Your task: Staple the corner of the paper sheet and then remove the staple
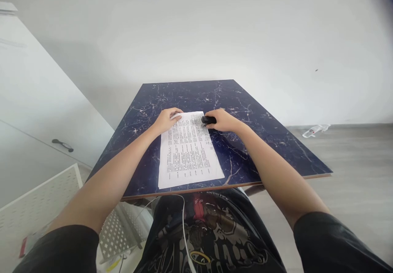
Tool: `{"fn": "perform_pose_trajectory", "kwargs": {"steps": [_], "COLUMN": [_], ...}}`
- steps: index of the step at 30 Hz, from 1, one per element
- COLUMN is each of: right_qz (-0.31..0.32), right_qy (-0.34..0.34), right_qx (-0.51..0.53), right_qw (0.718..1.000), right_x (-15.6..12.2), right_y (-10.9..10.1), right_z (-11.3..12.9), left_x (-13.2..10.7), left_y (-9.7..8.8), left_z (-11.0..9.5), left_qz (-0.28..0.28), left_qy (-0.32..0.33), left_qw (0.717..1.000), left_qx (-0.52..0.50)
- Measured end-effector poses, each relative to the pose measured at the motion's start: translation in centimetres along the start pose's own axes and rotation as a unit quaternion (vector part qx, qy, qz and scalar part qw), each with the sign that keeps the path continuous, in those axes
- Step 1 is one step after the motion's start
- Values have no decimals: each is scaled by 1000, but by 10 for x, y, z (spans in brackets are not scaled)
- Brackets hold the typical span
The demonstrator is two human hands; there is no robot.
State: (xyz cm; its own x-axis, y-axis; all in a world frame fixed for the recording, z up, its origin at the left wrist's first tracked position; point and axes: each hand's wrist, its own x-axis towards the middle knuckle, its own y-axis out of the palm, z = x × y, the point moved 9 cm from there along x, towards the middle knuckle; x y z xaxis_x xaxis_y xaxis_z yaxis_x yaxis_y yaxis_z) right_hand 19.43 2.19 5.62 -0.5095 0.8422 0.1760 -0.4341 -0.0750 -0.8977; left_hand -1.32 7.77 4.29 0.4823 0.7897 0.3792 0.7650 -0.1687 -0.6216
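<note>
A printed sheet of paper (188,152) lies on a dark blue marbled table (270,134). My left hand (167,119) rests on the sheet's far left corner, fingers bent and pressing it down. My right hand (222,120) is closed on a small black stapler (208,120) at the sheet's far right corner. The stapler's tip sits on the paper's edge.
A white wall stands behind the table. A white cabinet with a dark handle (62,144) is at the left, with a white perforated panel (39,201) below it. A plastic bottle (315,130) lies on the grey floor at the right. A white cable (183,224) hangs over my lap.
</note>
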Motion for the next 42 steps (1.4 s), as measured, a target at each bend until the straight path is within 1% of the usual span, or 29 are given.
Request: {"fn": "perform_pose_trajectory", "kwargs": {"steps": [4, 7, 13, 19, 29, 35, 42], "right_qz": [-31, -41, -30, -3, -12, -10, -13], "right_qy": [-1, 0, -16, -3, -16, 0, -1], "right_qx": [-6, -3, 6, 7, -5, -6, 7], "right_qw": [999, 999, 999, 1000, 1000, 1000, 1000], "right_x": [3, 4, 3, 2, 2, 3, 5], "right_y": [0, 2, 3, 7, 4, 7, 7], "right_z": [0, -1, 4, 10, 8, 8, 15], "left_x": [0, 0, -2, -2, -2, -2, -3], "left_y": [1, 0, -1, 0, 0, 1, 2], "left_z": [-2, -3, -6, -8, -9, -9, -11], "left_qz": [1, -2, -11, -10, -10, -12, -12], "left_qy": [-1, -4, -18, -13, -8, -2, -7], "left_qw": [1000, 1000, 999, 999, 999, 999, 999], "left_qx": [-14, -23, -28, -28, -38, -43, -44]}}
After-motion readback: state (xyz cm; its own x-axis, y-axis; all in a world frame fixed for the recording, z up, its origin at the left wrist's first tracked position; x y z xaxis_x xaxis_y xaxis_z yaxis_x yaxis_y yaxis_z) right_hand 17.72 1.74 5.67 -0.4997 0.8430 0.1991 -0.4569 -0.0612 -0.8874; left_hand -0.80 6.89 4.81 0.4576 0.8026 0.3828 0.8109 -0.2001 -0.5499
